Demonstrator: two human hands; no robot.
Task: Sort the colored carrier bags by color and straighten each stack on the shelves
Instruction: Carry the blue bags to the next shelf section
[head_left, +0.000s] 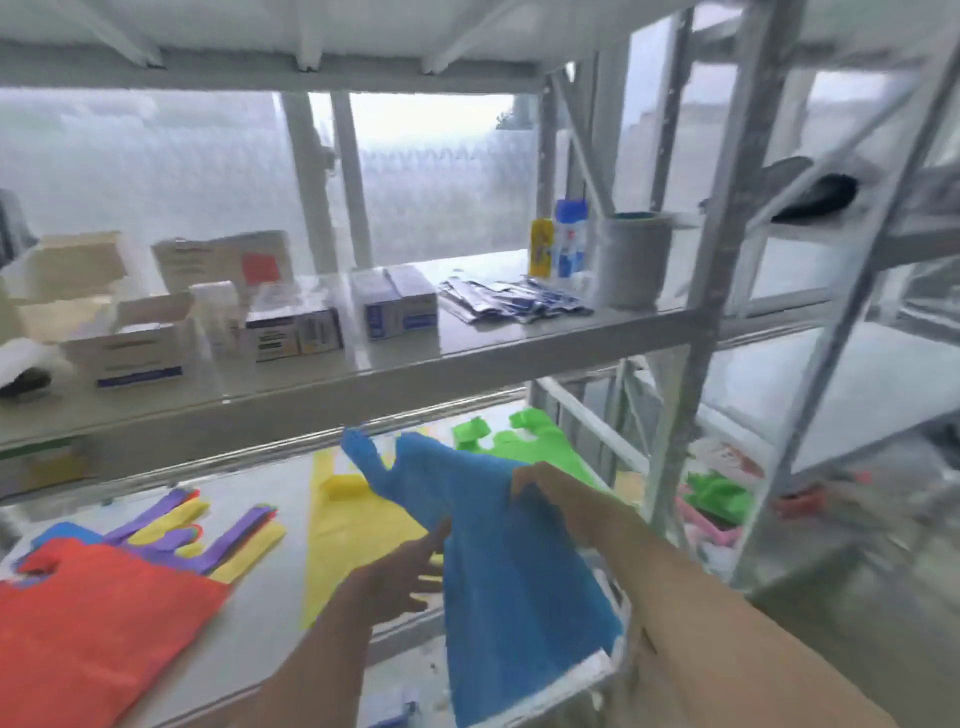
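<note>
A blue carrier bag hangs over the lower shelf's front edge, its handles pointing toward the back. My right hand is shut on the bag's right edge. My left hand is open, fingers spread, touching the bag's left edge. Under the blue bag lies a yellow bag, and behind it a green bag. At the left sits a mixed pile: a red bag on top, with purple and yellow handles sticking out behind it. The view is blurred.
The white lower shelf carries the bags. The shelf above holds several small boxes, sachets, bottles and a grey tub. Grey metal uprights stand at the right. More green and pink bags lie on the neighbouring rack.
</note>
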